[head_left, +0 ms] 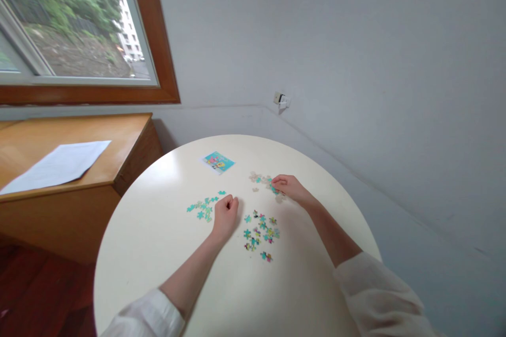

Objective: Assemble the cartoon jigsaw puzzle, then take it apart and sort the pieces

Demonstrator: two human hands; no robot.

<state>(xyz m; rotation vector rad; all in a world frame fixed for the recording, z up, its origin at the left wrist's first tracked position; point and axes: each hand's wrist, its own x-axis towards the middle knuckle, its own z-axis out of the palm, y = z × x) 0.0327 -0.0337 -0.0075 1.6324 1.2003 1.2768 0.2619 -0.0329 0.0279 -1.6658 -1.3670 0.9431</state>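
Observation:
My left hand (226,214) is curled into a fist over the table's middle, just right of a loose group of turquoise jigsaw puzzle pieces (204,205). Whatever the fist may contain is hidden. With thumb and fingers pinched together, my right hand (289,186) is at a turquoise puzzle piece (273,188) on the right edge of another group. Many pieces in that group (256,177) show a pale beige side. Between my forearms lies a third cluster of multicoloured puzzle pieces (261,230). A small turquoise picture card (219,162) with cartoon figures lies farther back.
The round white table (158,253) stands close to the wall. To the left, a wooden desk (134,147) bears white paper sheets (57,165) beneath a window. A wall socket with a plug (282,100) is behind the table.

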